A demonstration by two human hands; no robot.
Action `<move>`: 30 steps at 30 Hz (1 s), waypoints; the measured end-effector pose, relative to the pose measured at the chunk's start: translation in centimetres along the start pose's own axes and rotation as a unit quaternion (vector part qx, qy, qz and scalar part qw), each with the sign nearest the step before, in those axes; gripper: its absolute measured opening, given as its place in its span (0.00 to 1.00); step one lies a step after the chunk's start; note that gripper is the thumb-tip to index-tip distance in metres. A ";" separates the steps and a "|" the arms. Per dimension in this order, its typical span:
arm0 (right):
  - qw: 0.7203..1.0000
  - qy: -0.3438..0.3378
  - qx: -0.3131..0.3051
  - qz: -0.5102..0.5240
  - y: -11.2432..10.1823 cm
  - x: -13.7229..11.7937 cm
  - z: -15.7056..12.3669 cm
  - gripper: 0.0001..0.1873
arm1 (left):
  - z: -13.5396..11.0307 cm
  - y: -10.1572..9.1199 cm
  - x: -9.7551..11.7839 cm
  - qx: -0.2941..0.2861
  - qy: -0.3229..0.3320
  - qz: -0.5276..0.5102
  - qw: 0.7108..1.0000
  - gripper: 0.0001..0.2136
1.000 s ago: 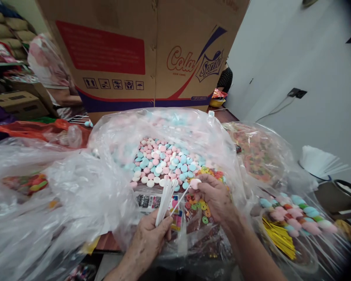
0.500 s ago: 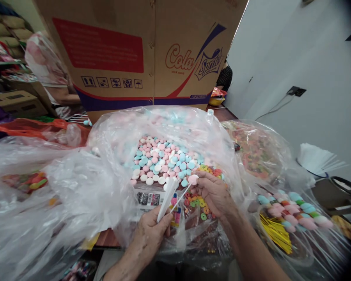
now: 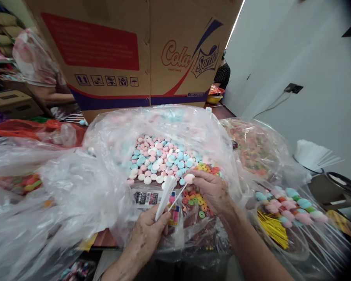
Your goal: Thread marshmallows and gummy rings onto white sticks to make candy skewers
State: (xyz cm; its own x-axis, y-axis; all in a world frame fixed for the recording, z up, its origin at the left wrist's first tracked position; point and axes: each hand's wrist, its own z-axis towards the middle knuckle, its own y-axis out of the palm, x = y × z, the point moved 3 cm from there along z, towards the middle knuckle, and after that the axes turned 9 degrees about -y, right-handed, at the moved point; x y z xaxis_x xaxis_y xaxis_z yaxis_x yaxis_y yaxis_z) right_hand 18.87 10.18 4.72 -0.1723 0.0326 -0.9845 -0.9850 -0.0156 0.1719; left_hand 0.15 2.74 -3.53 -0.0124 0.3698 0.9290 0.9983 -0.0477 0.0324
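Note:
My left hand (image 3: pixel 149 230) is closed round a bundle of thin white sticks (image 3: pixel 165 198). One single stick (image 3: pixel 178 196) slants out of its fingers up to the right. At that stick's tip a pale pink marshmallow (image 3: pixel 189 178) is pinched between the fingers of my right hand (image 3: pixel 212 189). Just beyond lie many loose pink, blue and white marshmallows (image 3: pixel 155 158), spilling from a big clear plastic bag (image 3: pixel 175 121). Colourful ring-shaped gummies (image 3: pixel 197 201) lie below my right hand, partly hidden by it.
A large cardboard box (image 3: pixel 105 47) stands behind the bag. To the right are finished-looking candy skewers (image 3: pixel 295 207), a tub of gold ties (image 3: pixel 272 230), white sticks in a container (image 3: pixel 316 156) and a bag of gummies (image 3: pixel 254 144). Crumpled plastic (image 3: pixel 76 195) covers the left. Two people are partly visible behind.
The view has shifted slightly, so things sit a little further left. The pink marshmallow now sits on the single stick's tip, its face turned slightly; both hands keep their grips.

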 end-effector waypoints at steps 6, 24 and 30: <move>0.990 -0.049 -0.039 -0.128 -0.4 0.2 0.0 0.16 | 0.0 0.1 -0.2 0.005 0.021 -0.010 1.000 0.13; 0.873 -0.303 -0.115 -0.364 2.9 0.5 -3.0 0.18 | -1.0 0.1 1.6 0.036 -0.011 -0.013 0.999 0.11; 0.852 -0.300 -0.200 -0.380 3.7 0.7 -4.4 0.18 | -0.4 -0.1 0.8 0.017 0.010 -0.022 1.000 0.13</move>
State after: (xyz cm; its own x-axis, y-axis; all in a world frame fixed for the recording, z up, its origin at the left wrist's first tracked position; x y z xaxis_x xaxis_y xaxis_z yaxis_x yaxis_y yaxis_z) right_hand 15.15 5.77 4.53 0.4219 0.6883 -0.5902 -0.7521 -0.0978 -0.6517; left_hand 0.02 2.67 -2.68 -0.0576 0.3513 0.9345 0.9981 0.0008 0.0612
